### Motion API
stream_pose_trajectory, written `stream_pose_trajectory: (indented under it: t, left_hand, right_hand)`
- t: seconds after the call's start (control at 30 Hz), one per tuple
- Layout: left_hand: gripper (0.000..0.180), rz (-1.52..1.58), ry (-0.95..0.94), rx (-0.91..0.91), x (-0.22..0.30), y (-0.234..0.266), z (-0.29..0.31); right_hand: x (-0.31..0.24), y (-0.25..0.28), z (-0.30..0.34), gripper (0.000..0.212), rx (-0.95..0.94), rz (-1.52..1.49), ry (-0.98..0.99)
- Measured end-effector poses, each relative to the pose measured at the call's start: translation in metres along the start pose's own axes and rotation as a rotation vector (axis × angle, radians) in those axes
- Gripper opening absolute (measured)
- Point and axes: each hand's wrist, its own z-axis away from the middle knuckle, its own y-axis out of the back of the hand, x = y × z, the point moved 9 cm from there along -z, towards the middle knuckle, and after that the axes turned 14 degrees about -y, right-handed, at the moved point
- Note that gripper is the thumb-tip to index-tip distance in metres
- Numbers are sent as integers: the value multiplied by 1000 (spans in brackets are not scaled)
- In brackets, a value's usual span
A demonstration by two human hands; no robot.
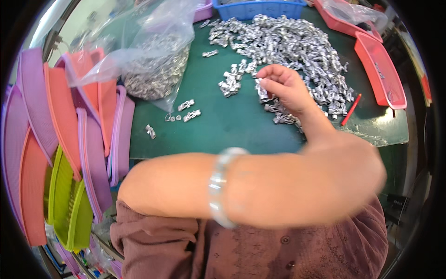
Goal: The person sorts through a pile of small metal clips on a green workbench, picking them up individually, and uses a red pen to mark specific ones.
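Note:
My right hand [289,89] pinches a small silver metal part [261,88] between thumb and fingers, just above the table. The part has a ribbed end. Beside and behind that hand lies a big heap of similar silver parts [297,42], with a small cluster [230,85] to its left. My left arm, with a pale bangle [220,186] on it, crosses in front of my body to the right. Its far end, where my left hand [334,183] is, is smeared by motion near my right forearm; no fingers can be made out.
On the green table [223,130] lie a few loose parts [191,115] and a red pen-like stick [351,109]. A clear bag [158,69] full of metal pieces stands at the left. Stacked purple, coral and green baskets [95,153] flank it; a red tray [381,69] and blue bin [260,9] edge the heap.

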Motion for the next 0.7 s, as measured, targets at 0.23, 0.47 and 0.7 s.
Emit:
stream_pose_trajectory:
  t: [0.23, 0.47, 0.7]
  left_hand:
    - [7, 88, 774, 857, -70, 18, 156]
    - [16, 768, 1017, 1217, -103, -49, 205]
    - [13, 951, 919, 1256, -109, -60, 198]
  right_hand:
    - [-13, -16, 5, 13, -88, -85, 114]
    - [-4, -18, 5, 13, -133, -56, 86]
    - [7, -29, 4, 14, -186, 2, 33]
